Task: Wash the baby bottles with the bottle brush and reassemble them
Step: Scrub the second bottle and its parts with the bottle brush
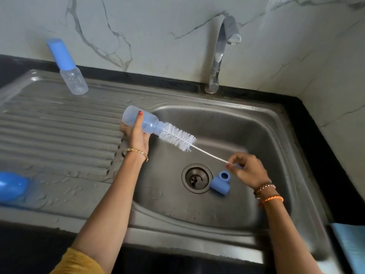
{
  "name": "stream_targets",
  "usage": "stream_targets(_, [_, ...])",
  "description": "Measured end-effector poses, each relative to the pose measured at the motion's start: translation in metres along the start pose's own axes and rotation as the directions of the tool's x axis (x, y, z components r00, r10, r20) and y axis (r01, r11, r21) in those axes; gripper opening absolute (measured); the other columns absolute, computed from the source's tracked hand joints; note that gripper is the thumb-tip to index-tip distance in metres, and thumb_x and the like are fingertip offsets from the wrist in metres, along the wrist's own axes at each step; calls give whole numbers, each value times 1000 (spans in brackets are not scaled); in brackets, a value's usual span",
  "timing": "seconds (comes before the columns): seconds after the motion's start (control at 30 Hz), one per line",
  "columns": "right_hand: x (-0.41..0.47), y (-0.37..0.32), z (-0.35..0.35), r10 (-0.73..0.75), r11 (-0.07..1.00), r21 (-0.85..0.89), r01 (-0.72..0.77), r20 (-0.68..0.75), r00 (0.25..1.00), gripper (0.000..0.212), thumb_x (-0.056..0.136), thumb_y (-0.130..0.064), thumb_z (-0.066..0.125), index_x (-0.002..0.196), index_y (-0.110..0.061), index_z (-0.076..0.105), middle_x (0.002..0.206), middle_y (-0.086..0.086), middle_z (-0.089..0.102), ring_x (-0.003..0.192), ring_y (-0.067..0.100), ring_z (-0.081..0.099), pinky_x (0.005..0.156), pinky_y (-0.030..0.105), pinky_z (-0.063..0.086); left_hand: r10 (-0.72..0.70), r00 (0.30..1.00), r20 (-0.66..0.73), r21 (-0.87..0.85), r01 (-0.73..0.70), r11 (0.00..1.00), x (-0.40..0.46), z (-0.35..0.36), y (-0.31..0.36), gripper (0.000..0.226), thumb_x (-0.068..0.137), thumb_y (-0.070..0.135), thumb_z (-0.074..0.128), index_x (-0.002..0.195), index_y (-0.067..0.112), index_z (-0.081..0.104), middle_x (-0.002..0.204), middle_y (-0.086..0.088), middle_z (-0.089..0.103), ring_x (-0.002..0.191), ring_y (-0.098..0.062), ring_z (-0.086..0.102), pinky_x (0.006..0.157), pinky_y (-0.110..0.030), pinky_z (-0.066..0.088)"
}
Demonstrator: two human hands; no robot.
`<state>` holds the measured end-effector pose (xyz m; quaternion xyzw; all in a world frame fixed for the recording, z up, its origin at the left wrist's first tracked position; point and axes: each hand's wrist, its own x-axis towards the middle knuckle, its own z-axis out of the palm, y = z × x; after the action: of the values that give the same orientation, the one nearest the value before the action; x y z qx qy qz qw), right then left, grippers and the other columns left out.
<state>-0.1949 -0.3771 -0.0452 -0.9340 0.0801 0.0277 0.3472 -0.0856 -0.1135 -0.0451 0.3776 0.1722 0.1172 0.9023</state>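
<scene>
Left hand (136, 135) wrapped round uncapped bottle (138, 122), fingers curled on its body, neck aimed toward basin of sink (246, 123). Right hand (246, 171) pinching wire handle of bottle brush (177, 138) between thumb and fingertips; bristle head mostly outside the neck, tip just at the mouth. Blue cap (220, 184) lying in basin beside drain (196, 179). Second, capped bottle (68, 67) standing on drainboard near the wall.

Likely faults:
- Thin wire bending under a far-end pinch — brush skewing off the neck.
- Wet bottle slipping from grip.
- Cap drifting onto drain opening.

Brands, labels, writing — none legible.
</scene>
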Motion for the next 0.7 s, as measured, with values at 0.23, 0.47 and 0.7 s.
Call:
stream_targets(0.23, [3, 7, -1, -444, 872, -450, 192, -561, 699, 28, 82, -27, 48, 73, -12, 71, 68, 6, 70, 52, 29, 63, 60, 37, 48, -76, 995, 57, 47, 73, 996, -3, 5, -11, 44, 90, 21, 59, 125, 14, 33, 125, -9, 52, 116, -27, 56, 73, -32, 58])
stream_targets(0.47, [1, -16, 5, 246, 849, 463, -254, 80, 966, 40, 97, -18, 45, 57, -13, 50, 44, -1, 41, 36, 3, 43, 42, 15, 36, -46, 990, 131, -46, 52, 998, -1, 2, 2, 76, 73, 35, 59, 139, 7, 33, 118, -11, 55, 102, -22, 60, 71, -31, 56])
stream_targets(0.7, [-1, -9, 5, -5, 980, 197, 21, -84, 996, 10, 82, -25, 69, 80, -17, 63, 62, -5, 60, 57, 9, 53, 59, 25, 40, 24, 995, 94, -47, -19, 999, 3, -11, 8, 63, 80, 34, 58, 134, 9, 36, 119, -10, 54, 109, -24, 58, 77, -36, 56])
